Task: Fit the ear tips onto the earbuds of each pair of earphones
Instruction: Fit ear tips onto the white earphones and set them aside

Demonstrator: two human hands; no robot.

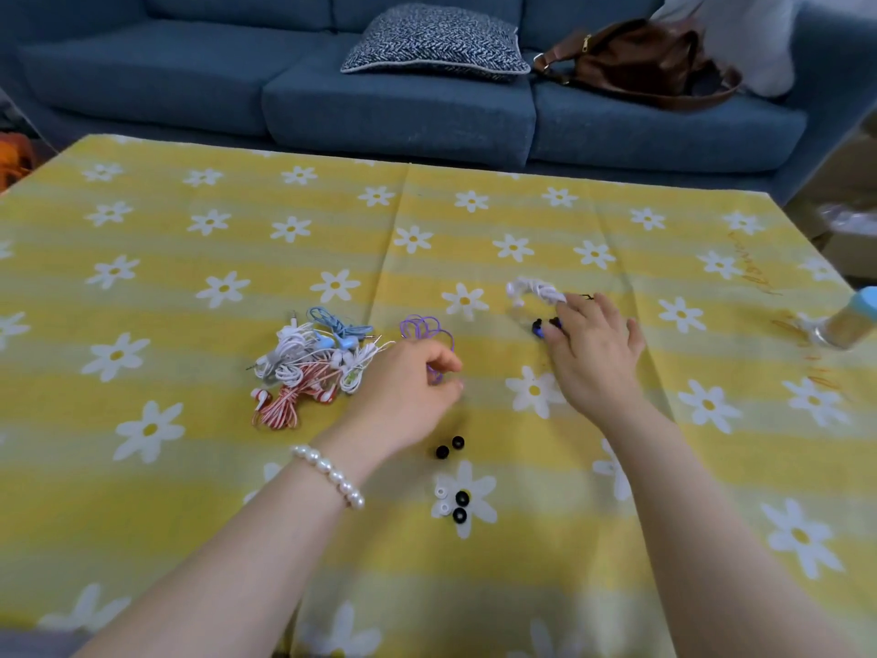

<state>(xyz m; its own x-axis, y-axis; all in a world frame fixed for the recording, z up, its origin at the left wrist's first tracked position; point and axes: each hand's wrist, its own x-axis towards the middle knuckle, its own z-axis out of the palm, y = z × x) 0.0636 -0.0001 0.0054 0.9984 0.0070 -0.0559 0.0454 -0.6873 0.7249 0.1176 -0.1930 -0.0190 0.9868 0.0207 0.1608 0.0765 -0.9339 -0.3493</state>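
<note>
Fingers (443, 368) of the left hand (408, 387) are curled, pinching the purple cord (424, 330); its loops lie just beyond them. Fingers of the right hand (593, 349) are spread, tips pressed on the dark blue earbuds (541, 327); no closed grasp is seen. A white bundle (536, 289) lies just beyond. Step judged: gathering the purple pair. Next, a black tip (450, 447), just nearer than the left fingers, must be picked up. Unfitted earphones (308, 368) are heaped left.

No legible text, labels or brands; only unreadable orange scrawl on the tablecloth (754, 265)
</note>
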